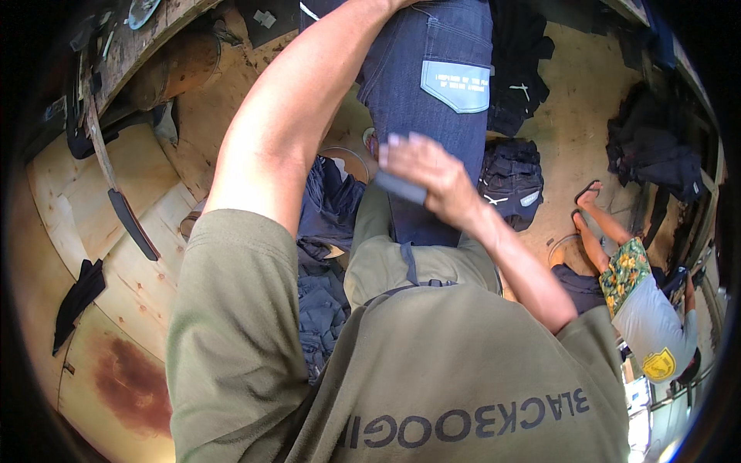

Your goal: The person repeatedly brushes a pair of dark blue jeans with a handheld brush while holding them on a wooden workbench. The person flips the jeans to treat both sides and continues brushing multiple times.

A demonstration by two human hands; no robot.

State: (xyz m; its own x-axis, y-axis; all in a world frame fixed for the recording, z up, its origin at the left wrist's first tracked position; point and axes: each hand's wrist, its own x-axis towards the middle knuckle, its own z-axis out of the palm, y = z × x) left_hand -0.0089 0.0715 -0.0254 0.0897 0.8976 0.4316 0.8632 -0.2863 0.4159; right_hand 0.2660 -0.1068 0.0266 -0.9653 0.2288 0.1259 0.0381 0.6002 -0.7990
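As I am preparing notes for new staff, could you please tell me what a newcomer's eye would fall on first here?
Probably the dark blue denim trousers at upper centre, where a light blue patch with a pointed lower edge stands out sharply. Next might come the green-and-yellow floral shorts of another person at the right, and the large reddish-brown stain on a pale panel at lower left.

- The left hand (401, 3) is all but lost past the top edge; I can't see its grip.
- The right hand (436, 176) is a blur.
- The dark block (399, 187) beneath it, half covered, blurs too.
- The jeans (455, 38) run off the top.
- The other person (648, 301) is too small for me to read their hands.
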